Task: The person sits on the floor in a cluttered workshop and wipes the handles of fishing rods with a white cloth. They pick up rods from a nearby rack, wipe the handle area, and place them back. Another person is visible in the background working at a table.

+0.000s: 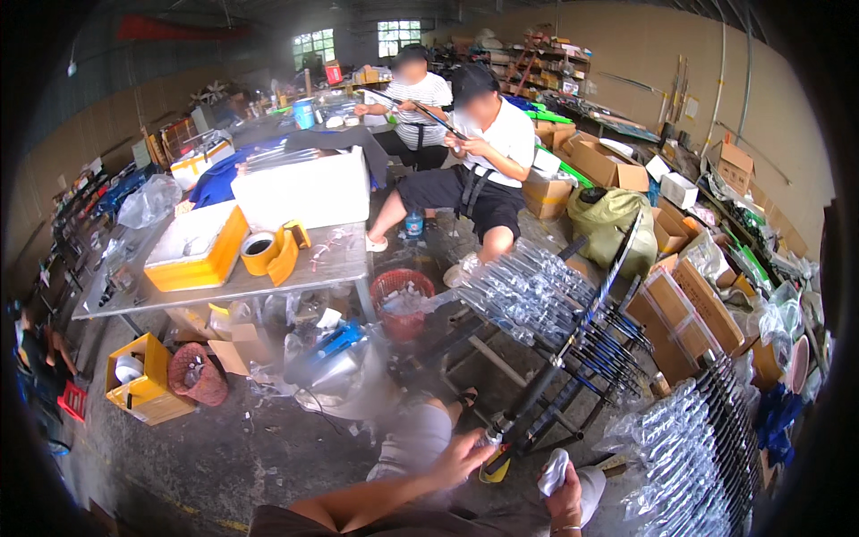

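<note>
My left hand (463, 458) is closed round the butt end of a fishing rod (535, 392). The rod slants up and away to the right, with a thick black grip and a blue and dark shaft. Lower and to the right, my right hand (564, 498) is closed on a small folded white cloth (554, 472), apart from the rod. Beyond the rod, several more dark rods (601, 365) lie side by side on a metal rack (501, 360), beside a heap of rods in clear plastic sleeves (528, 291).
More sleeved rods (684, 452) lean at my right, near cardboard boxes (684, 313) and a green sack (611, 228). A table (338, 268) with a tape roll (259, 253) stands left. A seated co-worker (492, 134) handles another rod; another person (419, 98) sits behind.
</note>
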Demonstrator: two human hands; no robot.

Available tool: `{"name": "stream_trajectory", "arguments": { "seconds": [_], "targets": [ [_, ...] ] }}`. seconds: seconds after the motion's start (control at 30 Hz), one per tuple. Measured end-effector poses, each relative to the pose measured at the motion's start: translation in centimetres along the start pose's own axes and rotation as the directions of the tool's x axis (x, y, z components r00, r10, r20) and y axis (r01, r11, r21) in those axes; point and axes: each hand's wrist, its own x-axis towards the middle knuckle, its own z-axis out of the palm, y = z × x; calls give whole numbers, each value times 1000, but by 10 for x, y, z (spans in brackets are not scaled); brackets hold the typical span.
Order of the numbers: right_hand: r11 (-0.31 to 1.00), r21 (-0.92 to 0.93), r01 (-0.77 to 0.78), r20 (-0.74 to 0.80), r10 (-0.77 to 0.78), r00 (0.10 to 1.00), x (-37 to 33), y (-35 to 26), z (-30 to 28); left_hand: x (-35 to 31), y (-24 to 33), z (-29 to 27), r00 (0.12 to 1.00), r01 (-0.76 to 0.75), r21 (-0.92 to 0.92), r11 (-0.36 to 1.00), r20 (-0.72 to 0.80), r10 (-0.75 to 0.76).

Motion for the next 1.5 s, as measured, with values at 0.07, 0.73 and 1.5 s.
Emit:
{"name": "stream_trajectory", "arguments": {
  "seconds": [0.07, 0.73, 1.5],
  "targets": [
    [995, 53, 88, 91, -93, 992, 1, -21, 3, 17, 16, 6, 1000, -18, 8, 1000, 10, 17],
    [-245, -533, 810, 688, -683, 246, -26, -174, 224, 48, 70, 19, 928, 262, -377, 888, 351, -125],
    [-509, -622, 595, 744, -620, 247, -46, -167, 225, 38, 77, 32, 965, -249, 444, 861, 41, 258]
  ]
}}
